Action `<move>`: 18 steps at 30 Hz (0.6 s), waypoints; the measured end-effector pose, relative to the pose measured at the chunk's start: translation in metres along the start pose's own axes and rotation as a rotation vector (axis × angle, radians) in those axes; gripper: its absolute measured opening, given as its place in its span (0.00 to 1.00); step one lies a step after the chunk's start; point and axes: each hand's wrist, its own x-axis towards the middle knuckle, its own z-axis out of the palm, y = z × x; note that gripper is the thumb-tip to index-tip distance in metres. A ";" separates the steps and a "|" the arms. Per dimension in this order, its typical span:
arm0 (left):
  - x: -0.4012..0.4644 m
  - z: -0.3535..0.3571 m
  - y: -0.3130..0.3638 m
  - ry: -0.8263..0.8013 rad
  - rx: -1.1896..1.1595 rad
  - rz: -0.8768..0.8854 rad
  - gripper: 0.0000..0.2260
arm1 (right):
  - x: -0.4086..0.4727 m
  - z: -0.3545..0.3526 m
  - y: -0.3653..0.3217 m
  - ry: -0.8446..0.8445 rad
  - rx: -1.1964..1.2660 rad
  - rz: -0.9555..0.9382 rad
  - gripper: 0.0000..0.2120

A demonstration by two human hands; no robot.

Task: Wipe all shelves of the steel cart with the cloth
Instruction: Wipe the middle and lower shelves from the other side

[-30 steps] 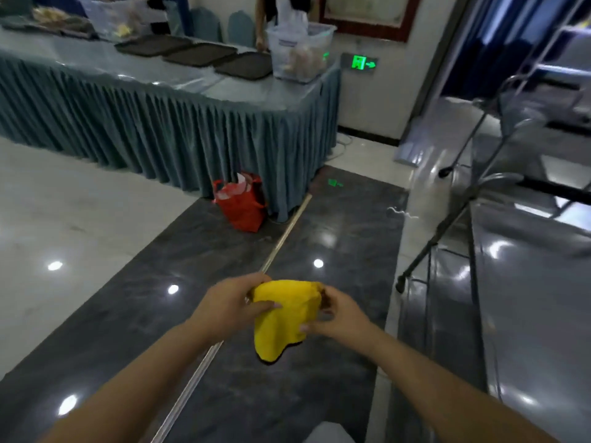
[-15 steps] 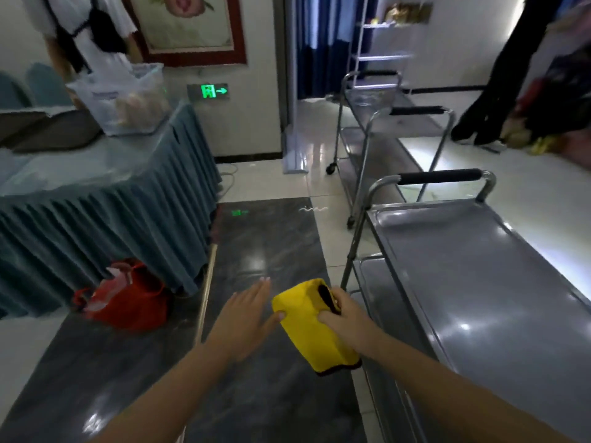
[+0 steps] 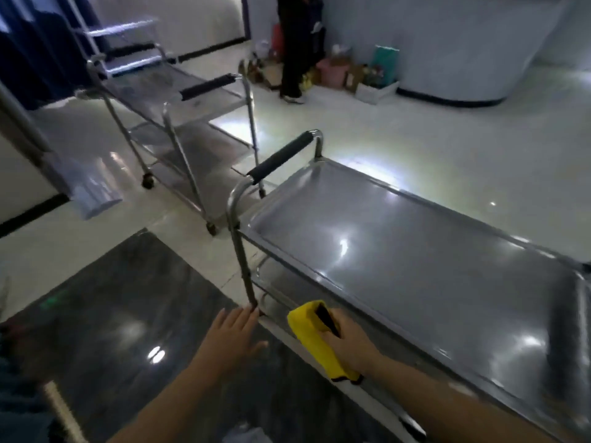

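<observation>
Right-hand fingers (image 3: pixel 335 338) grasp folded yellow cloth (image 3: pixel 315 342) beside steel cart (image 3: pixel 415 270) edge; left hand (image 3: pixel 232 338) fingers released, straight.

Beyond us a second steel trolley (image 3: pixel 179 116) with a black foam handle (image 3: pixel 208 86) stands on the pale glossy floor (image 3: pixel 415 129). A dark marble floor panel (image 3: pixel 128 314) lies at lower left. Farther off we see a person's dark trousers (image 3: pixel 292 59), beside boxes and bags (image 3: pixel 351 75) against a curved white wall (image 3: pixel 463 43).
</observation>
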 end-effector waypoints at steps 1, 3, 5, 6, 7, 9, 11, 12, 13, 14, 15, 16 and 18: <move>0.014 0.001 -0.010 0.005 0.022 0.074 0.46 | -0.001 0.007 0.003 0.069 0.012 0.048 0.22; 0.037 0.001 -0.027 0.093 0.122 0.202 0.45 | -0.009 0.020 0.010 0.240 0.043 0.132 0.16; 0.057 0.005 -0.040 0.016 0.136 0.315 0.45 | -0.017 0.030 0.017 0.390 0.039 0.214 0.15; 0.068 0.009 -0.047 -0.049 0.135 0.359 0.44 | -0.020 0.033 0.022 0.458 0.029 0.254 0.16; 0.079 0.013 -0.053 -0.068 0.144 0.398 0.41 | -0.023 0.037 0.028 0.532 0.018 0.291 0.16; 0.099 0.018 -0.061 -0.062 0.175 0.454 0.33 | -0.030 0.042 0.042 0.664 0.012 0.376 0.18; 0.114 0.025 -0.063 -0.062 0.156 0.471 0.31 | -0.036 0.045 0.057 0.748 -0.009 0.461 0.21; 0.121 0.031 -0.060 -0.063 0.152 0.477 0.31 | -0.038 0.045 0.066 0.782 -0.013 0.486 0.22; 0.128 0.038 -0.057 -0.059 0.150 0.486 0.30 | -0.038 0.044 0.077 0.814 -0.008 0.502 0.22; 0.135 0.046 -0.052 -0.059 0.145 0.498 0.30 | -0.036 0.043 0.089 0.842 0.000 0.519 0.22; 0.143 0.055 -0.047 -0.063 0.135 0.510 0.30 | -0.034 0.042 0.103 0.868 0.006 0.539 0.23; 0.151 0.064 -0.041 -0.073 0.131 0.519 0.30 | -0.031 0.041 0.117 0.891 0.007 0.563 0.22; 0.171 0.088 -0.031 -0.092 0.141 0.537 0.31 | -0.022 0.039 0.150 0.934 0.011 0.606 0.22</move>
